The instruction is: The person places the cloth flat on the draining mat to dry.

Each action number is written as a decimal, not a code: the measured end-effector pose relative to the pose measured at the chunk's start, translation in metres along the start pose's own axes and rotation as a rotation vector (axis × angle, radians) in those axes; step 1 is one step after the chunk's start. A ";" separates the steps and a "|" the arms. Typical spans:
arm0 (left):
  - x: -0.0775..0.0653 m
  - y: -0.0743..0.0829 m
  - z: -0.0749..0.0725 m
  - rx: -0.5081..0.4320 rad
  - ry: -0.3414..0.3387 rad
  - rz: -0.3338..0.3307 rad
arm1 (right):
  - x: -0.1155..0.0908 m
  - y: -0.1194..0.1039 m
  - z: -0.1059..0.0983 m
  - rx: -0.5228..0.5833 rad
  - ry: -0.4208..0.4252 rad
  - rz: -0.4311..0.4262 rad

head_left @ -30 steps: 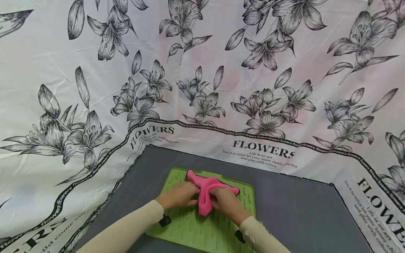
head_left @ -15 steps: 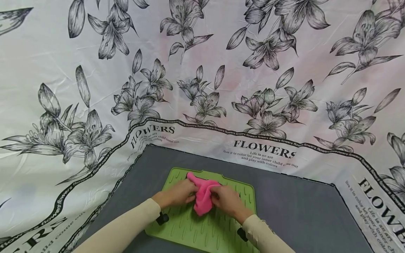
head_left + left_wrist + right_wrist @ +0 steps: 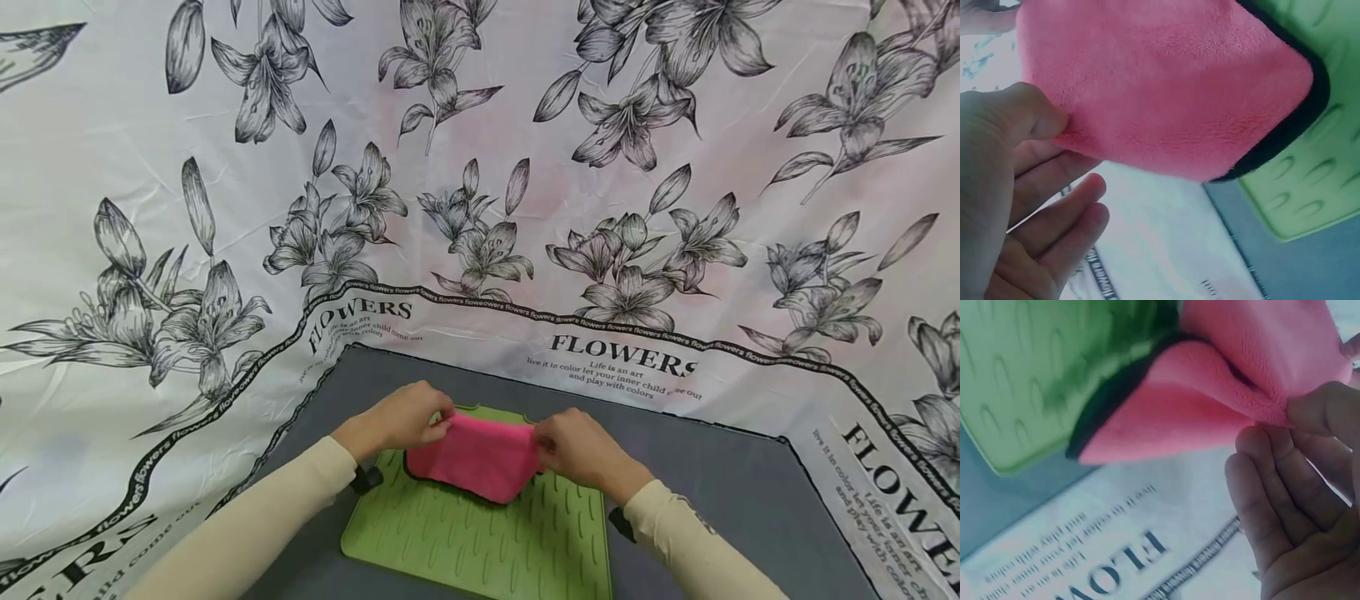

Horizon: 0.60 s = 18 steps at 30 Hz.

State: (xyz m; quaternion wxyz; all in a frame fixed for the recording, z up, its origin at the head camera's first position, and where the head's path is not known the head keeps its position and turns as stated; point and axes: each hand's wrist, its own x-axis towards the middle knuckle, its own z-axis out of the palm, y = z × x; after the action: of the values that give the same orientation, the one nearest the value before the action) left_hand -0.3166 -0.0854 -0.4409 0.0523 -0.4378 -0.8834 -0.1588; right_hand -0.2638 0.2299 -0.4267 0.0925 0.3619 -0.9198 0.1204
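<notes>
A pink plush cloth (image 3: pixel 480 457) with a dark edging hangs stretched between both hands, over the far part of a green ridged mat (image 3: pixel 480 542). My left hand (image 3: pixel 401 419) pinches its upper left corner; in the left wrist view the thumb and index finger of that left hand (image 3: pixel 1029 144) press the fabric while the other fingers extend below. The upper right corner is pinched by my right hand (image 3: pixel 581 446). Seen from the right wrist, the cloth (image 3: pixel 1166 419) folds over on itself near the right thumb, and its dark-edged lower side hangs free.
The mat lies on a dark grey tabletop (image 3: pixel 697 500). White fabric (image 3: pixel 495 333) printed with black flowers and lettering rises behind and to both sides of the table. A dark band (image 3: pixel 367 479) sits at the left wrist.
The cloth was bunched low on the mat between the hands. Both hands have lifted and moved apart, and the cloth now hangs spread out between them.
</notes>
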 end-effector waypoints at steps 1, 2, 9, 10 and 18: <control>0.000 0.002 -0.004 0.000 -0.003 0.001 | 0.001 -0.001 -0.005 -0.001 -0.009 -0.002; 0.000 0.004 -0.008 0.000 -0.010 0.001 | 0.001 -0.002 -0.009 0.000 -0.016 -0.006; -0.008 0.006 -0.012 -0.001 -0.078 0.006 | -0.002 -0.006 -0.008 0.028 -0.094 0.004; -0.009 0.004 -0.010 0.000 -0.082 0.003 | -0.004 -0.005 -0.006 0.025 -0.105 0.007; -0.016 -0.007 -0.001 0.039 -0.085 -0.038 | -0.014 0.006 0.004 -0.006 -0.111 0.057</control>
State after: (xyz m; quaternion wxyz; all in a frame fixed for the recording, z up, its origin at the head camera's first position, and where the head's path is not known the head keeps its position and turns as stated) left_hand -0.3121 -0.1022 -0.4455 0.0203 -0.4262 -0.8959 -0.1238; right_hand -0.2582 0.2418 -0.4346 0.0389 0.3412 -0.9338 0.1002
